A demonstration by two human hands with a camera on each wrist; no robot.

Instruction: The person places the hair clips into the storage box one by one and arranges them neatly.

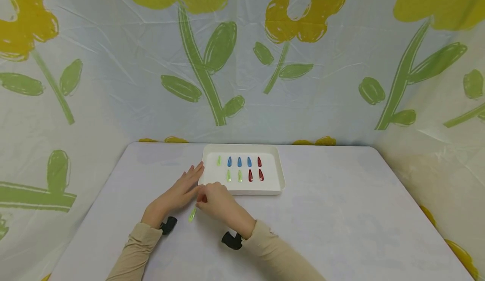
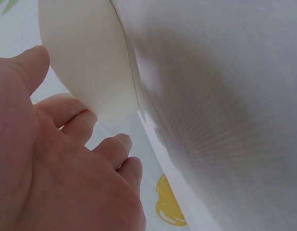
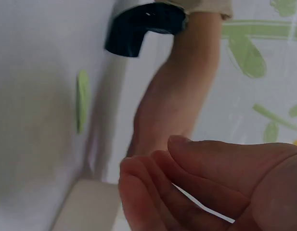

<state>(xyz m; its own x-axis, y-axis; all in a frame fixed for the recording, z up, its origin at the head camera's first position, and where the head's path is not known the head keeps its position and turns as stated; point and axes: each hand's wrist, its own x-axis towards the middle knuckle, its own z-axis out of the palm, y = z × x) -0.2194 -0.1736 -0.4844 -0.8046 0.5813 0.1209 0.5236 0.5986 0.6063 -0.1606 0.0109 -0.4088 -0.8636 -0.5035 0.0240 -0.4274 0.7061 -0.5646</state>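
A white tray (image 1: 265, 191) holds two rows of snap hair clips. Its back row has a green clip (image 1: 219, 160), three blue clips (image 1: 239, 161) and a red clip (image 1: 259, 161); in front are two green clips and two red clips (image 1: 250, 175). My left hand (image 1: 182, 191) touches the tray's left end with extended fingers, its thumb by the near corner in the left wrist view. Over that corner, my right hand (image 1: 219, 200) has loosely bent fingers, with nothing visible between them. Another green hair clip (image 1: 192, 214) lies on the table just below the right hand, apart from its fingers (image 3: 138, 180).
The pale table (image 1: 341, 213) stretches out around the tray. Behind it hangs a flower-printed cloth (image 1: 322, 104), which also covers both sides. Each wrist carries a black strap-like piece (image 1: 232, 240).
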